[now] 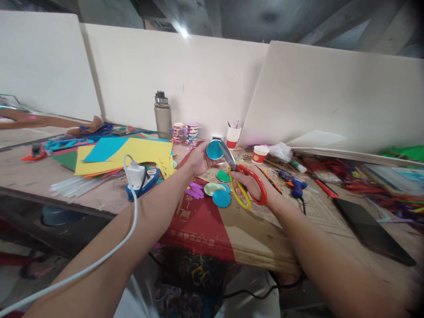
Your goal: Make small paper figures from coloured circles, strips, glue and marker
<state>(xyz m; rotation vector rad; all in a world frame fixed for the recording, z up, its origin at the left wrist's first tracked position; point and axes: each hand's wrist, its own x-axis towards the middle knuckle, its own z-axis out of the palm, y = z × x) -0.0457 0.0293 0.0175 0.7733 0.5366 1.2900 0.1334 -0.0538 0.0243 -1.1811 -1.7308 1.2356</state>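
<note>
Head view: left hand (pixel 198 160) holds blue disc (pixel 214 150).

Pale boards (pixel 185 75) lean behind a cluttered wooden table (pixel 258 229) beneath a glaring ceiling light (pixel 183 32).

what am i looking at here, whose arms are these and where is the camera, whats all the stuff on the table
There is no machine here. The one picture comes from a camera worn on a person's head, looking forward and down, so the two bare arms are that person's own.

The left hand holds up a blue paper circle. The right hand holds scissors with one red and one yellow handle, blades at the circle's edge.

On the table lie more cut paper circles, a stack of yellow and blue paper sheets, a water bottle, paper cups, a blue glue gun and a white charger with its cable. White boards stand behind it.
</note>
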